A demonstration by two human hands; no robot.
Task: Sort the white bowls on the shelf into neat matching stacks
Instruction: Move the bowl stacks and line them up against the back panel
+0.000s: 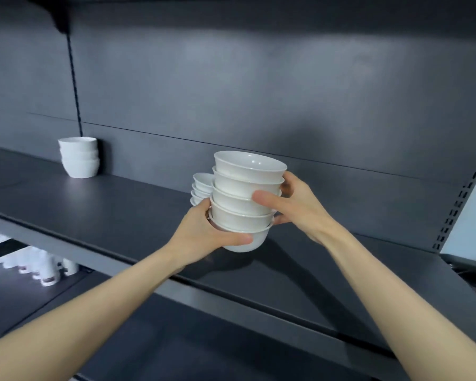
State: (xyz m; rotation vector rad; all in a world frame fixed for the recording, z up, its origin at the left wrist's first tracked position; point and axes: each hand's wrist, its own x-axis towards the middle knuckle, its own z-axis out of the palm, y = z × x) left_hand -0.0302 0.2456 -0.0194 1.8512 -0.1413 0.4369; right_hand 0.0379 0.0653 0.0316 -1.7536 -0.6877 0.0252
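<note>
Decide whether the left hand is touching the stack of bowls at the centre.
Touching. The head view shows the left hand with its thumb curled across the bottom bowl of the stack.

Over the middle of the shelf (94, 215), toward its near edge, there's the stack of bowls (245, 193), gripped between the left hand (204, 232) low on its left side and the right hand (294, 204) higher on its right. Just behind it to the left is a second stack (202, 185), partly hidden. Far left, a third stack (79, 158) stands against the back panel (259, 92). Below left, cups (39, 268) crowd a lower shelf (39, 298).
</note>
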